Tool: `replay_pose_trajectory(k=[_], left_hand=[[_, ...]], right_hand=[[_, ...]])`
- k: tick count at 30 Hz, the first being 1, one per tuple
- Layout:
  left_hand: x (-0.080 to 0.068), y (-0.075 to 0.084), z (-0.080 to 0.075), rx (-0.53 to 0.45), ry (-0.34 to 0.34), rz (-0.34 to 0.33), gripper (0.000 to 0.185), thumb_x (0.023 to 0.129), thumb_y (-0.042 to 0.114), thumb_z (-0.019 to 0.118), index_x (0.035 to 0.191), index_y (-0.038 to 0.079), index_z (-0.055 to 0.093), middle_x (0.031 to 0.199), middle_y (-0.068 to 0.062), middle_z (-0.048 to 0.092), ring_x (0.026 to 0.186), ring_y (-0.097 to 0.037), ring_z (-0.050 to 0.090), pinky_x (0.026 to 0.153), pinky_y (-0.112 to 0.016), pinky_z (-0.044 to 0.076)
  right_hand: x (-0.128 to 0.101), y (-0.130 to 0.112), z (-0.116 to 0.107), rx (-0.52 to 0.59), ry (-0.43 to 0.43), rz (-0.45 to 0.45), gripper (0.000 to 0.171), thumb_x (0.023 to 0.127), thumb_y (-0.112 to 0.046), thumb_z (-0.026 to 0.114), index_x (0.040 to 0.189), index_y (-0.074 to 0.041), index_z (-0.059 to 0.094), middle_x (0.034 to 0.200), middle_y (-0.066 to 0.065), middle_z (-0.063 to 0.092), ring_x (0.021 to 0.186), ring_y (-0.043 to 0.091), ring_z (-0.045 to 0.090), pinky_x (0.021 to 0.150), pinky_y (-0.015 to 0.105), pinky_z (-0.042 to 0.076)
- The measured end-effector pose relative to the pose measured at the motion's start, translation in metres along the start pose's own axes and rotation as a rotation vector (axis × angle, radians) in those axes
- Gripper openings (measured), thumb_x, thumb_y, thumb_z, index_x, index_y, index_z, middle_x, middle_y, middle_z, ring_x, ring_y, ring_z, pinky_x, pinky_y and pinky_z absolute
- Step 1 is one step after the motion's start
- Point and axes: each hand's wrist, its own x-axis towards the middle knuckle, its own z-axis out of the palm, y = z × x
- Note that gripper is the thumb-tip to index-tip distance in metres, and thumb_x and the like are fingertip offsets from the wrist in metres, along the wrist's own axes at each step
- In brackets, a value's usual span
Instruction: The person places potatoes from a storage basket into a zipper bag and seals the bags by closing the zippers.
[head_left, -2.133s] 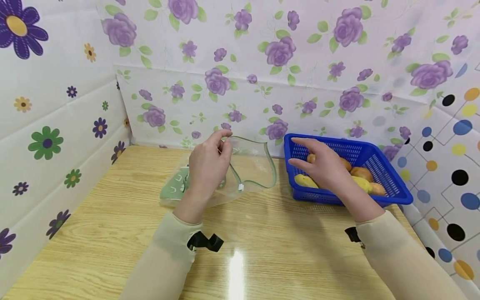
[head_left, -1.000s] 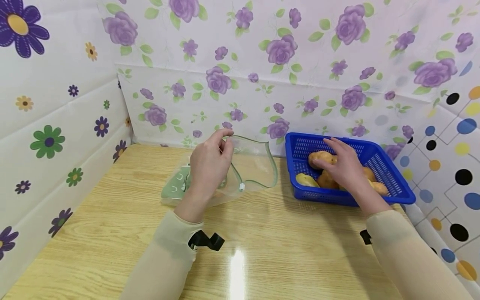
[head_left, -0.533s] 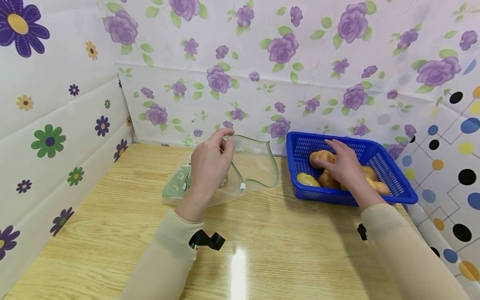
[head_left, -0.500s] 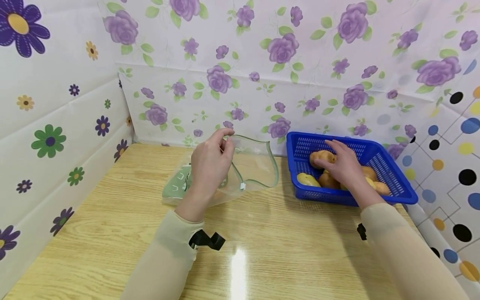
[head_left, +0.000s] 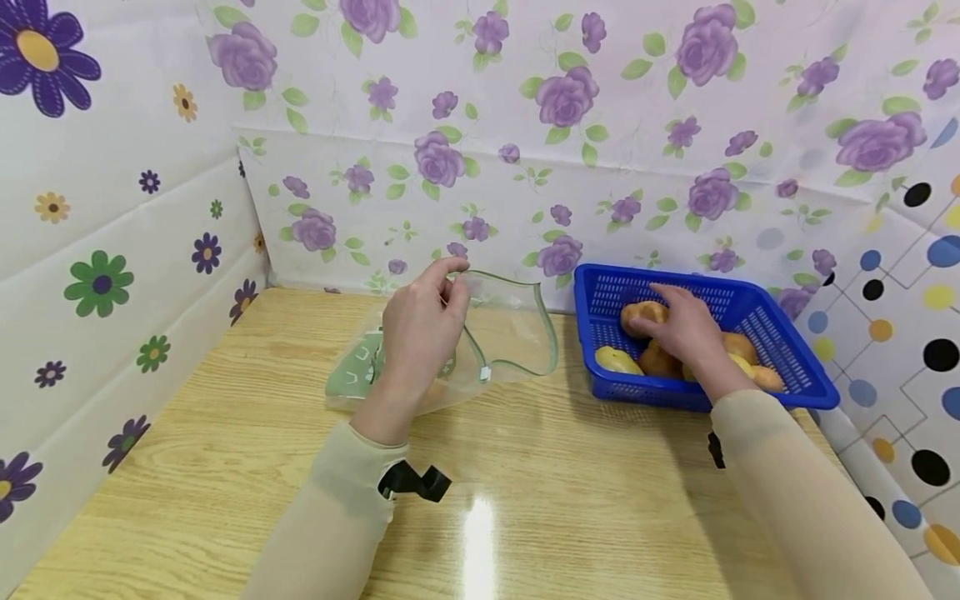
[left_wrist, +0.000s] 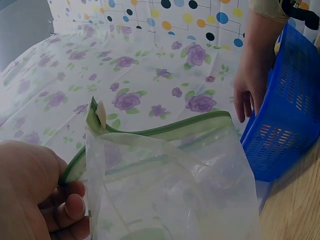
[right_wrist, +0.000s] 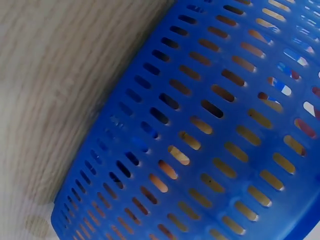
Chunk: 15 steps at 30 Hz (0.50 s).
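My left hand [head_left: 422,329] pinches the green-edged rim of a clear zip bag [head_left: 510,321], whose mouth gapes to the right. In the left wrist view the thumb and fingers hold that rim at the side of the bag [left_wrist: 175,185]. A white slider [head_left: 485,372] sits on the zip. My right hand [head_left: 686,333] reaches into a blue plastic basket [head_left: 806,375], thumb and fingers around a potato [head_left: 637,315]. Several other potatoes lie there, among them a yellowish one [head_left: 617,360]. The basket wall [right_wrist: 200,130] hides the right hand in the right wrist view.
A wooden table [head_left: 562,500] carries the bag at left of centre and the basket at the right rear. Behind stands a wall covered in floral sheeting [head_left: 480,150]. Patterned sheeting also covers the left [head_left: 112,208] and right [head_left: 900,333] sides.
My right hand has come from above the basket's near left part, moved right and down, and closed around a potato. My left hand has kept its hold on the bag.
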Motion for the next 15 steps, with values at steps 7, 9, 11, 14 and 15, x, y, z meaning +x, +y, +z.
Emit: replay_pose_trajectory(k=[7,9,11,14,15], left_hand=[[-0.001,0.000,-0.001,0.002,0.004,0.005,0.030,0.107,0.010,0.058,0.128,0.006,0.078,0.067,0.000,0.061,0.049,-0.016,0.043,0.048,-0.033,0.029],[-0.002,0.000,0.000,0.003,0.003,0.006,0.030,0.107,0.011,0.058,0.128,0.006,0.078,0.066,0.001,0.060,0.048,-0.016,0.042,0.048,-0.032,0.029],[-0.002,-0.001,0.000,0.003,0.002,0.009,0.030,0.107,0.011,0.058,0.129,0.006,0.078,0.066,0.001,0.060,0.047,-0.015,0.041,0.047,-0.032,0.028],[-0.001,0.000,0.000,0.001,0.003,0.010,0.030,0.107,0.011,0.057,0.129,0.006,0.078,0.066,0.001,0.061,0.047,-0.015,0.041,0.047,-0.032,0.028],[-0.001,0.000,0.000,0.001,0.002,0.009,0.031,0.107,0.011,0.057,0.129,0.006,0.079,0.066,0.001,0.061,0.047,-0.015,0.041,0.047,-0.032,0.027]], right_hand=[[0.008,0.000,-0.003,-0.016,-0.074,0.044,0.085,0.107,-0.042,0.073,0.171,-0.003,0.034,0.172,0.035,0.029,0.156,0.060,0.025,0.121,0.077,0.025],[0.010,0.000,-0.003,-0.011,-0.098,0.059,0.086,0.107,-0.042,0.072,0.172,-0.002,0.032,0.172,0.035,0.028,0.156,0.060,0.024,0.121,0.076,0.025],[0.012,0.001,-0.004,-0.009,-0.117,0.073,0.087,0.107,-0.042,0.072,0.172,-0.002,0.031,0.172,0.036,0.028,0.156,0.060,0.025,0.122,0.076,0.025],[0.014,0.002,-0.004,-0.004,-0.138,0.091,0.087,0.107,-0.042,0.071,0.172,-0.002,0.030,0.171,0.037,0.029,0.154,0.061,0.027,0.121,0.076,0.026],[0.015,0.003,-0.004,-0.004,-0.144,0.097,0.087,0.107,-0.042,0.071,0.172,-0.002,0.030,0.170,0.037,0.030,0.153,0.062,0.028,0.121,0.076,0.026]])
